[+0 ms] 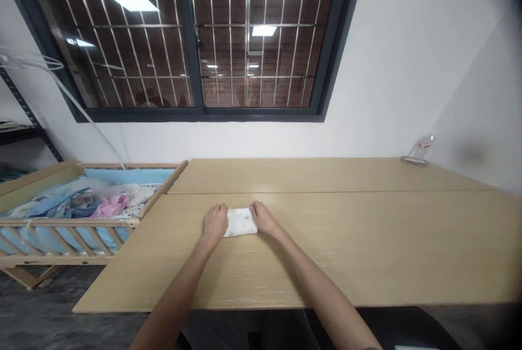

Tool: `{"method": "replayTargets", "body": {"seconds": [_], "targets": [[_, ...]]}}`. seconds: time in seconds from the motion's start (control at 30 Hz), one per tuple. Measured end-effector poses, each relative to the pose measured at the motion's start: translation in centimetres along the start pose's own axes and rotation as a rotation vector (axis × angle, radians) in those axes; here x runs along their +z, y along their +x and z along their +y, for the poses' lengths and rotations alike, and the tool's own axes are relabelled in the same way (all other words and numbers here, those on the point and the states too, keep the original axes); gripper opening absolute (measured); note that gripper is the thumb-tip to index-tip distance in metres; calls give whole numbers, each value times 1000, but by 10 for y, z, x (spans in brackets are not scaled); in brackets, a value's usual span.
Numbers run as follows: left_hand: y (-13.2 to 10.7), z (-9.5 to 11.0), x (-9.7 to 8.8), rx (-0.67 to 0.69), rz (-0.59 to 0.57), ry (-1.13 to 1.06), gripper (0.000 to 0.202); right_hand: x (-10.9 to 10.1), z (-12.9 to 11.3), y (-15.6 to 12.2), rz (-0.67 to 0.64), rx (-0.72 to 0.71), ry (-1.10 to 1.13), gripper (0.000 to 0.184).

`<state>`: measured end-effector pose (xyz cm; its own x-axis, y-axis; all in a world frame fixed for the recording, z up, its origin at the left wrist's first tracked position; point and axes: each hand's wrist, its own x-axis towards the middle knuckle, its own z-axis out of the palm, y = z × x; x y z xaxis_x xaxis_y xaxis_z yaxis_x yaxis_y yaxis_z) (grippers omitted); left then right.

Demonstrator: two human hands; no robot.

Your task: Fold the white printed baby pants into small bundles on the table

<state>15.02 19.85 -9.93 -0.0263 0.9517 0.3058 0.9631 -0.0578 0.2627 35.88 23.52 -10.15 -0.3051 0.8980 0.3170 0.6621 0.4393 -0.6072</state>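
Note:
A small folded white cloth (240,222) with a faint print lies on the wooden table (367,241), in the middle of the head view. My left hand (216,221) is closed over the cloth's left edge, its fingers bent. At the far right corner, my right hand (263,217) pinches the cloth between thumb and fingers. The cloth looks flat, rectangular and layered. The parts of it under my fingers are hidden.
Left of the table stands a wooden crib (81,225) with blue lining and crumpled clothes, a pink garment (110,206) among them. A clear plastic bottle (423,146) is at the far right. Behind is a barred window (196,40).

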Motion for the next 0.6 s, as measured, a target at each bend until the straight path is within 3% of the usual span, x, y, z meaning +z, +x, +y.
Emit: {"method": "replayTargets", "body": {"seconds": [0.17, 0.3, 0.4, 0.5, 0.6], "targets": [[-4, 2, 12, -46, 27, 23, 30, 12, 9, 4, -10, 62, -15, 24], [-8, 1, 9, 1, 94, -26, 35, 3, -1, 3, 81, 38, -99, 30], [-14, 3, 9, 91, 138, -95, 50, -2, -18, -5, 133, -139, -269, 42], [-22, 9, 17, 203, 131, -160, 60, 7, -33, -17, -4, -350, -374, 52], [-27, 14, 29, 301, 51, -264, 68, 27, -39, -27, -117, -437, -430, 64]]}}
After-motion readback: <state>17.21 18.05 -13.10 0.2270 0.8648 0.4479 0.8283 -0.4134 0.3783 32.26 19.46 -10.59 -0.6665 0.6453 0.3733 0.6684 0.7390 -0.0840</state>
